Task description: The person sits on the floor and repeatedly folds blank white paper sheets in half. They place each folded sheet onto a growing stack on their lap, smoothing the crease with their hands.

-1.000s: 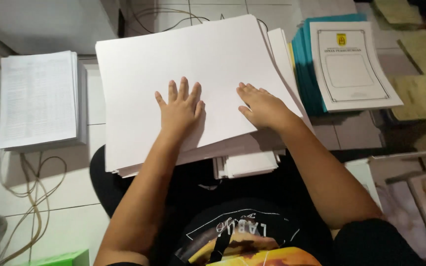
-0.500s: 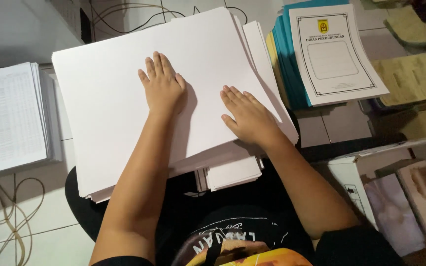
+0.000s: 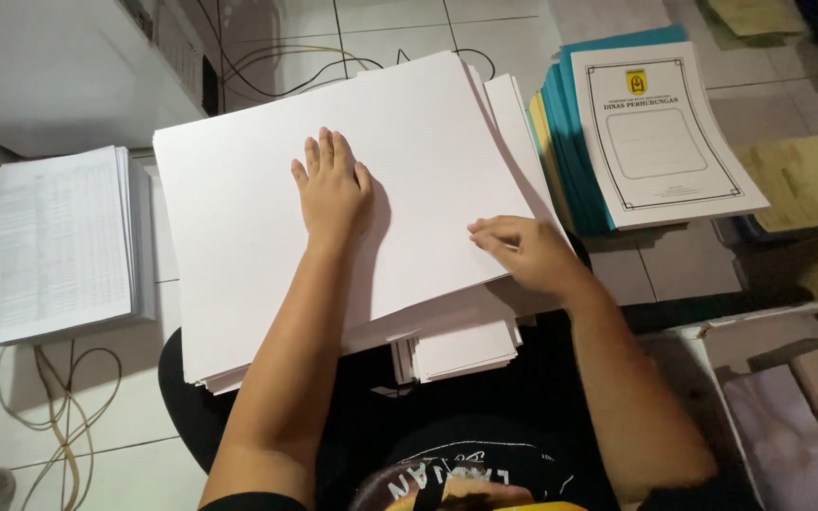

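1. The tiled floor (image 3: 400,24) carries everything in view, seen from above by a seated person.
2. A big stack of blank white sheets (image 3: 239,218) lies across the person's lap, tilted a little, its far edge out over the tiles.
3. A pile of printed table pages (image 3: 54,241) sits well apart to the left, beside a grey box.
4. To the right, a pile of teal folders (image 3: 570,142) is topped by a framed white cover sheet (image 3: 660,142); brownish paper lies further right.
5. A smaller bundle of white paper (image 3: 466,350) pokes out from under the big stack, near its right corner.
6. The left hand (image 3: 333,189) lies flat on the top sheet, its grip spread, fingers apart, clamped on nothing.
7. The right hand (image 3: 527,251) is at the stack's right edge, fingers curled loosely against the sheet edges; whether they pinch a sheet cannot be told.
8. Loose cables trail over the floor at lower left and top.
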